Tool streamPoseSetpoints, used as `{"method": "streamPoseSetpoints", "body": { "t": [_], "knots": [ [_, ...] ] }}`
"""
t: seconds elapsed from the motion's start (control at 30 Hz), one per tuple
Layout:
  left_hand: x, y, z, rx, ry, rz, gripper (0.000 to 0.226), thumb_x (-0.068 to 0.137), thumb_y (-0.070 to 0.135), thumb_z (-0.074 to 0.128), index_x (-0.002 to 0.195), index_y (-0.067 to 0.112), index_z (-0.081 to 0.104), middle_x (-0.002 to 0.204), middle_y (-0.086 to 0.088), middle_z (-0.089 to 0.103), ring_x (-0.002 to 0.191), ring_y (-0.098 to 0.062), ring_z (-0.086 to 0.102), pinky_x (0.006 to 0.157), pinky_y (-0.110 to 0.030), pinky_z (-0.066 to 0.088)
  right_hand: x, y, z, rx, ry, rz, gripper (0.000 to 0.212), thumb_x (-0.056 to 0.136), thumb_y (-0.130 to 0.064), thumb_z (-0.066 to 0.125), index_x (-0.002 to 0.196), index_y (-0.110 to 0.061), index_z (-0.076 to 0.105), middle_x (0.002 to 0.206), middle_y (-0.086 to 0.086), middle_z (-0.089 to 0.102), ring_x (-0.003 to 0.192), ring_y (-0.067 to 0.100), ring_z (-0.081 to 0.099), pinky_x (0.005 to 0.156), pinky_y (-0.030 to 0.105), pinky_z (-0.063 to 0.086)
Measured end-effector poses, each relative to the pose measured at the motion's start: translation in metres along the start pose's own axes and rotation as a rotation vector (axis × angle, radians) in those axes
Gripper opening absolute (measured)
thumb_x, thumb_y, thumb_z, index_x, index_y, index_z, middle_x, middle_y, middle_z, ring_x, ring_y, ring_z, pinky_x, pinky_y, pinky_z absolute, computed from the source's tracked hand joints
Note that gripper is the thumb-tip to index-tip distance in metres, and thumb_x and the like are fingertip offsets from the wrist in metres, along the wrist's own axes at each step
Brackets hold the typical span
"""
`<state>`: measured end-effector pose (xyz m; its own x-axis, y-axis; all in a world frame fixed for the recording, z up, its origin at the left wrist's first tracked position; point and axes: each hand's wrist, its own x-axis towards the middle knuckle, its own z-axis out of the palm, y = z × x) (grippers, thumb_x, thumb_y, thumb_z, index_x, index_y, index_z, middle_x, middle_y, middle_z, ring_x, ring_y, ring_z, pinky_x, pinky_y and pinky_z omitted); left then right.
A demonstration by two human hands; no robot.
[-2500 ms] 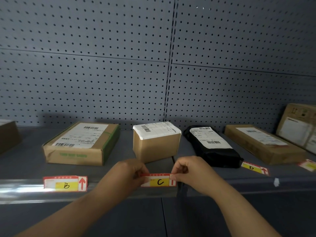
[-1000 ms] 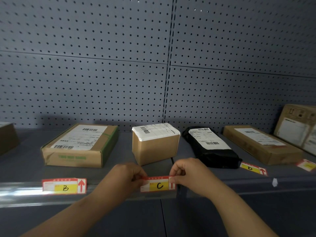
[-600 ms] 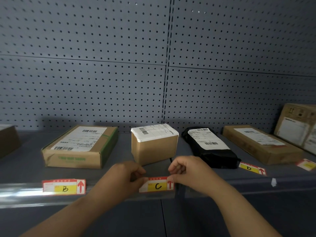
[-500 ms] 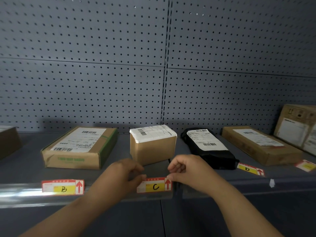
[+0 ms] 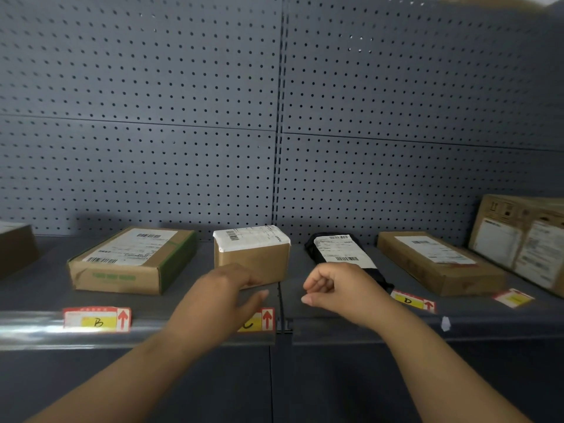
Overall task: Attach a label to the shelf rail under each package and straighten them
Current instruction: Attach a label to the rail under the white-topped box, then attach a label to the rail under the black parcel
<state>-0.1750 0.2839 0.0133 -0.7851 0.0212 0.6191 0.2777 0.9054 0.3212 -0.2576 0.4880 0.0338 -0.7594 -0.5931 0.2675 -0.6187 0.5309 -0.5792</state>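
The red and yellow label C [image 5: 259, 320] sits on the clear shelf rail [image 5: 36, 329], under the small brown box [image 5: 251, 254]. My left hand [image 5: 225, 293] hovers just above it, fingers apart, covering its left part and holding nothing. My right hand [image 5: 338, 288] floats loosely curled above the shelf edge, empty, in front of the black package [image 5: 341, 254]. Label B [image 5: 97, 319] sits on the rail under the flat brown box [image 5: 131, 261]. Label D [image 5: 412, 300] lies tilted on the shelf near the long brown box [image 5: 436, 261].
A grey pegboard wall [image 5: 183, 132] backs the shelf. Another label [image 5: 514, 297] lies loose at the far right, below a leaning brown box [image 5: 525, 236]. A further box [image 5: 15, 248] shows at the left edge.
Both hands have let go of label C and lifted up off the rail. The label stays in place on the rail.
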Motion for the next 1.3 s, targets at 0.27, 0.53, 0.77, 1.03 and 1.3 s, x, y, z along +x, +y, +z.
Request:
{"method": "streamPoseSetpoints", "body": {
  "t": [0.27,0.53,0.77,1.03,1.3],
  "knots": [
    [0.012,0.022,0.007,0.123,-0.071,0.122,0.048,0.076,0.052,0.037,0.087,0.018,0.067,0.083,0.002,0.069,0.078,-0.018,0.064,0.069,-0.035,0.054,-0.019,0.001,-0.022,-0.048,0.105,0.081,0.018,0.079,-0.023,0.075,0.076,-0.032,0.06,0.077,-0.014,0.061,0.072,-0.001,0.056,0.066,0.01,0.044],
    [0.006,0.037,0.02,0.079,-0.102,0.119,0.048,0.077,0.054,0.039,0.093,0.018,0.066,0.09,0.002,0.069,0.073,-0.018,0.063,0.069,-0.036,0.054,-0.046,0.008,-0.036,-0.083,0.241,0.158,0.014,0.081,-0.025,0.073,0.092,-0.025,0.065,0.085,-0.012,0.063,0.075,-0.003,0.056,0.067,0.01,0.042],
    [-0.001,0.051,0.035,0.083,-0.109,0.146,0.049,0.074,0.056,0.035,0.089,0.021,0.066,0.088,0.003,0.069,0.081,-0.019,0.064,0.071,-0.035,0.053,-0.061,0.018,-0.053,-0.073,0.333,0.238,0.015,0.083,-0.024,0.071,0.096,-0.021,0.065,0.08,-0.016,0.06,0.073,-0.003,0.054,0.061,0.01,0.037],
    [0.012,0.066,0.05,0.125,-0.106,0.131,0.037,0.076,0.048,0.047,0.094,0.022,0.067,0.093,0.002,0.069,0.086,-0.02,0.063,0.074,-0.036,0.05,-0.05,0.055,-0.089,-0.245,0.287,0.477,0.028,0.087,-0.026,0.065,0.109,-0.008,0.065,0.111,0.006,0.066,0.092,0.02,0.062,0.072,0.026,0.052],
    [0.027,0.088,0.074,0.128,-0.062,0.026,0.036,0.075,0.045,0.048,0.093,0.021,0.067,0.09,0.002,0.068,0.083,-0.02,0.064,0.072,-0.038,0.053,-0.02,0.11,-0.102,-0.371,-0.128,0.654,0.028,0.088,-0.024,0.063,0.067,-0.009,0.052,0.059,0.002,0.048,0.052,0.015,0.049,0.045,0.024,0.034]
  ]
}}
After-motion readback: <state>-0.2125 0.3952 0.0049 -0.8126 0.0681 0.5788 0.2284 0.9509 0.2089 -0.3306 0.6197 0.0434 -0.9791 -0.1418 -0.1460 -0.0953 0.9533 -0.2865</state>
